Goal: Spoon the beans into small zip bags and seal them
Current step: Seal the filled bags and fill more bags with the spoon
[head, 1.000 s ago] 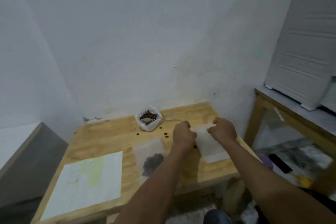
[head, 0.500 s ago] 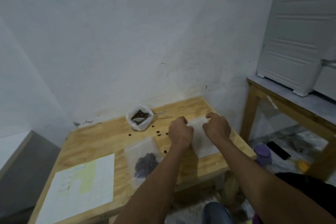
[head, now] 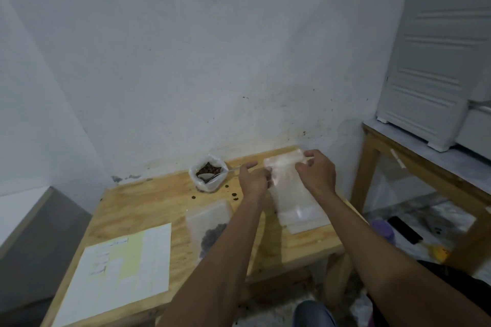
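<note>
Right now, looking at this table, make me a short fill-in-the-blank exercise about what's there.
1. Both hands, left hand and right hand, hold an empty clear ____.
2. The spoon rests in the container of ____.
3. The filled bag lies between the paper sheet and the ____ of empty bags.
Missing words: bag; beans; stack

No legible text; faint, unreadable marks on the paper sheet (head: 119,271)
</note>
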`<state>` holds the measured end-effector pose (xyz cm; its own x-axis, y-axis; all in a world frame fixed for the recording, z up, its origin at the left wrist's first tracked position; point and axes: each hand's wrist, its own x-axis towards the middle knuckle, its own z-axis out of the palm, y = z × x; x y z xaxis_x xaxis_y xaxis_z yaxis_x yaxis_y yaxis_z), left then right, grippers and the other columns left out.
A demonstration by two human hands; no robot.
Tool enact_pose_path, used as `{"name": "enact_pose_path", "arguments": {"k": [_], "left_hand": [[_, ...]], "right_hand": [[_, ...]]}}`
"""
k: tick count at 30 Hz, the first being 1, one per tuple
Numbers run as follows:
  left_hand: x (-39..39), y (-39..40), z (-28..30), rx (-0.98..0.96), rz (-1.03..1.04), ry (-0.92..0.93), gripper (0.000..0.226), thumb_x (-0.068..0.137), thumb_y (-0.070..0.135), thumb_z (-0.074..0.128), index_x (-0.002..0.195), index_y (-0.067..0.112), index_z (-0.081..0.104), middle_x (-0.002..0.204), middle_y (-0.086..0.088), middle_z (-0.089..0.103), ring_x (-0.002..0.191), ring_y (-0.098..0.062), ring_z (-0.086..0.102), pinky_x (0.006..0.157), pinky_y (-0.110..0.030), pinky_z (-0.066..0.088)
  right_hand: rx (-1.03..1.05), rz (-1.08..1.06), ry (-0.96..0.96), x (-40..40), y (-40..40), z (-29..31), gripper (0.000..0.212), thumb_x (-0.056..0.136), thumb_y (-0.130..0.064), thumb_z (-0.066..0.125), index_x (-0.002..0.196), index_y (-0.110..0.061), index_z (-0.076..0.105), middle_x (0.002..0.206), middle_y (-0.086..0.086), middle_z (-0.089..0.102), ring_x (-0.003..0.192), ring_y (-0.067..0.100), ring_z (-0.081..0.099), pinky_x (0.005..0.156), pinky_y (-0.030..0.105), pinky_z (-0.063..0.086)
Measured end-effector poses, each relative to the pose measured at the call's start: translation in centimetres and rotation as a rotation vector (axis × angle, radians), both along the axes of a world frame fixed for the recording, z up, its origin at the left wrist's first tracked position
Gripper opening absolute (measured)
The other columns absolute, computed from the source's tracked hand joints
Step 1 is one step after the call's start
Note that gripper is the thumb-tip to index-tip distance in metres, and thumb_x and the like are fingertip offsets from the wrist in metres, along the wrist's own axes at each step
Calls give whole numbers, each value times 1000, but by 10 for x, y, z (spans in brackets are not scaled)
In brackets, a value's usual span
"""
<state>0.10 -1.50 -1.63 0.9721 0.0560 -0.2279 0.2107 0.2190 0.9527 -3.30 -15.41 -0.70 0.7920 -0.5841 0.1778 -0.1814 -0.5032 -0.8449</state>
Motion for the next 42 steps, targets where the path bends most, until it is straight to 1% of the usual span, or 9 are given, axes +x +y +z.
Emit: {"name": "enact_pose_path", "arguments": {"k": [6,13,16,19,22,27,31,37,42], "left_hand": [[7,48,27,4,-39,-190,33,93,-6,54,118,15,57,90,-7,71,75,-17,65,63,-30,51],[14,104,51,129,27,-386,24,92,-4,60,109,11,57,89,-7,70,77,-14,66,71,-28,50],[15,117,55,377,181,-571,21,86,11,76,94,13,57,90,3,63,85,-8,58,75,-21,44],[10,125,61,482,281,-669,36,82,33,82,79,16,51,75,8,53,67,-6,47,62,-21,38],[7,132,67,390,225,-595,44,80,37,85,75,15,47,66,5,49,57,-9,46,56,-23,39],[0,144,70,32,89,-412,30,85,5,78,84,8,48,71,-13,54,64,-28,66,63,-40,59],[-8,152,74,-74,17,-375,19,90,4,73,90,7,53,76,-19,64,67,-29,68,63,-37,59],[-12,160,72,-46,12,-386,9,94,-7,57,94,1,61,75,-12,67,68,-26,70,66,-34,60],[-12,156,77,123,58,-300,15,87,-4,59,93,0,72,85,-20,71,75,-34,74,64,-40,63]], "right_hand": [[455,376,-85,7,29,58,16,93,-32,72,98,-17,76,98,-1,75,82,15,69,63,27,53],[211,645,40,21,73,95,20,83,-4,76,100,-14,76,73,4,70,58,13,59,53,23,47],[167,587,11,29,95,96,28,77,-3,75,99,-19,75,81,8,77,64,18,67,58,27,52],[189,567,-20,32,114,94,31,77,-4,76,104,-18,70,83,8,78,76,23,73,59,29,55],[192,602,-37,33,129,89,31,77,-2,78,103,-14,67,80,4,79,82,22,75,66,35,59],[260,629,-54,33,143,81,27,79,5,77,96,-12,64,78,7,77,76,21,72,66,35,53],[353,649,-37,29,147,81,26,79,0,81,97,-10,65,81,14,70,70,19,69,66,35,58],[391,664,-19,25,149,86,21,82,-5,79,99,-11,69,84,12,75,72,19,69,60,29,56],[87,627,-101,25,158,84,25,84,6,69,94,-17,70,76,10,75,75,22,75,68,35,63]]}}
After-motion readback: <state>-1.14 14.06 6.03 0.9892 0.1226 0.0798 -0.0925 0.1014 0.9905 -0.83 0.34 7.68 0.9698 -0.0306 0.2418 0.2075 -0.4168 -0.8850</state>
